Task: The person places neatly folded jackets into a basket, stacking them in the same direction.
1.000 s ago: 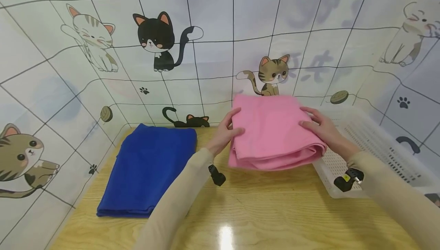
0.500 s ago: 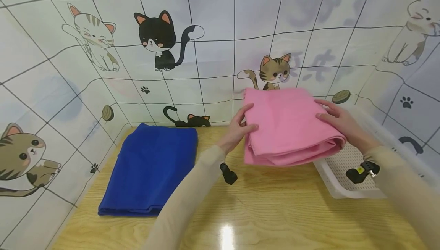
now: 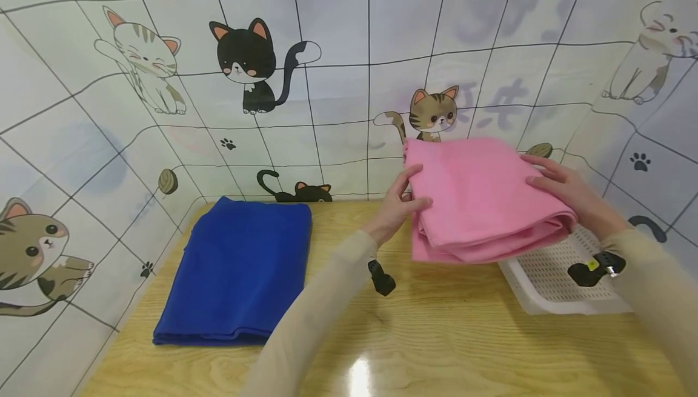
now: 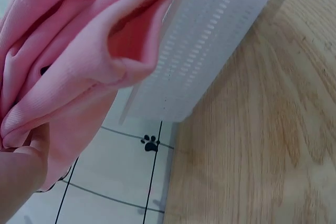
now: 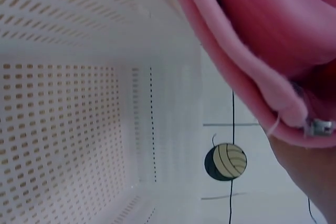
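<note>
Between left hand [image 3: 395, 206] and right hand [image 3: 572, 194], held up off the table [image 3: 425, 336]: folded pink cloth [image 3: 485, 197], gripped from both sides, thumbs along its upper face. Compared with a second ago, carried farther to the right, now partly over the near-left corner of white perforated basket [image 3: 545, 307], below right hand. By the look of it, a two-handed carry under way, not yet a setting-down, with the folded shape largely kept. Well left of left hand, unmoved on the table: folded blue cloth [image 3: 240, 270], its near-right corner covered by left sleeve [image 3: 316, 306].

Beneath the pink cloth, other fingertips out of sight; cannot tell how firmly supported from below. Behind right hand and right sleeve [image 3: 649, 288], much of the basket covered; in the right wrist view, cut off at the left. Whether touching the basket or just apart, hard to judge. Beside right hand, small metallic piece [image 5: 320, 128], too blurred to identify. Among folds beyond left hand, dark spot [image 4: 45, 70], likewise unclear.
</note>
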### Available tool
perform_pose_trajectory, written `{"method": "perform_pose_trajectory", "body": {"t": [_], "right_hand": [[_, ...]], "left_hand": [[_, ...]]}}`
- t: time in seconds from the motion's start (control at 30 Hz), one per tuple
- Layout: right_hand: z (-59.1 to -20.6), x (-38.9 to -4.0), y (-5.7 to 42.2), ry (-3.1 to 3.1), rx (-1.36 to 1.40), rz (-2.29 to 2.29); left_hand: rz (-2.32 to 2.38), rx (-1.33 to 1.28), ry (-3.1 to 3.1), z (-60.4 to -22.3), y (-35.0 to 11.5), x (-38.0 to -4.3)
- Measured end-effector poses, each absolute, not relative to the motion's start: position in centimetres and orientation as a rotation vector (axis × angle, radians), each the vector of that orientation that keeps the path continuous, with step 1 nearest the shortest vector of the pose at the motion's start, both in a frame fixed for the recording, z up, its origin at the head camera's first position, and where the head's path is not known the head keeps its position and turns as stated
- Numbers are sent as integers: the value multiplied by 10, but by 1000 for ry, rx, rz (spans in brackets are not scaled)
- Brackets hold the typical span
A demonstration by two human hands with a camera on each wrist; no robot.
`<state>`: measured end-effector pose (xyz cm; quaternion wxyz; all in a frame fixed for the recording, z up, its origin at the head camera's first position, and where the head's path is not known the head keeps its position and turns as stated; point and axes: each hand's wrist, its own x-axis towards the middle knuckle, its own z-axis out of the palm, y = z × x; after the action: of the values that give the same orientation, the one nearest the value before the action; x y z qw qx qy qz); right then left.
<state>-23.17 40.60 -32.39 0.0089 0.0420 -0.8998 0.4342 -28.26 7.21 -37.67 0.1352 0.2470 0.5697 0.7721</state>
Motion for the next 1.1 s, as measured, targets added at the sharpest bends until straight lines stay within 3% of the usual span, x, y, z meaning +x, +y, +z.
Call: {"method": "perform_pose_trajectory", "body": {"t": [1.1], "right_hand": [[-332,-210,480,-2772,38,1420]], "left_hand": [[2257,713,1468,-375,144,-253]]}}
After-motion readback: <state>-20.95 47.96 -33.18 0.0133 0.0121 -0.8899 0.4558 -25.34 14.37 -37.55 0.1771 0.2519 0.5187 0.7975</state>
